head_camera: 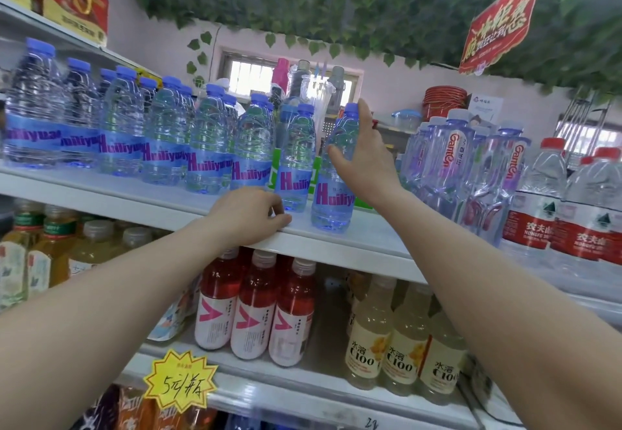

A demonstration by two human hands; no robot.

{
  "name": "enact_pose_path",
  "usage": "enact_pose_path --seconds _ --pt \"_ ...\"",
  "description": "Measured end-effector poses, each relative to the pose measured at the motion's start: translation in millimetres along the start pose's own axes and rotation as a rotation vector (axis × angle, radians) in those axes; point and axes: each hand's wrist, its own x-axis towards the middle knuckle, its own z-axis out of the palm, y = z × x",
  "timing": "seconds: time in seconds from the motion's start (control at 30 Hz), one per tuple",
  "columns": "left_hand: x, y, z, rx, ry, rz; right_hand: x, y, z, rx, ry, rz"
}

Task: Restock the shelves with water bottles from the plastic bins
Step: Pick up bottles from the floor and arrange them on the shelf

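Note:
A clear water bottle with a blue cap and a purple-lettered label stands upright on the white shelf, at the right end of a row of like bottles. My right hand is against its upper right side, fingers spread, index finger up by the cap, thumb across the shoulder. My left hand rests on the shelf's front edge with loosely curled fingers, just left of a neighbouring bottle, and holds nothing.
Taller clear bottles and red-labelled water bottles fill the shelf to the right. Pink drinks and pale yellow drinks stand on the shelf below. A yellow price tag hangs lower down. Leaves hang overhead.

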Motion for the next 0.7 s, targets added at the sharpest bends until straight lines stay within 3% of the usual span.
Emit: enact_pose_path --seconds 0.2,0.43,0.57,0.7 --pt "-26 -10 -3 -0.038 0.074 0.076 -40 -6 2 -0.156 -0.009 -0.004" --pt "-107 -44 -4 -0.132 0.26 0.229 -154 -35 24 -0.395 0.061 -0.105" --pt "-172 -77 17 -0.138 0.254 0.284 -235 -59 58 -0.431 -0.011 -0.172" --pt "-234 -112 52 -0.147 0.125 0.235 -310 -77 99 -0.419 -0.187 -0.156"
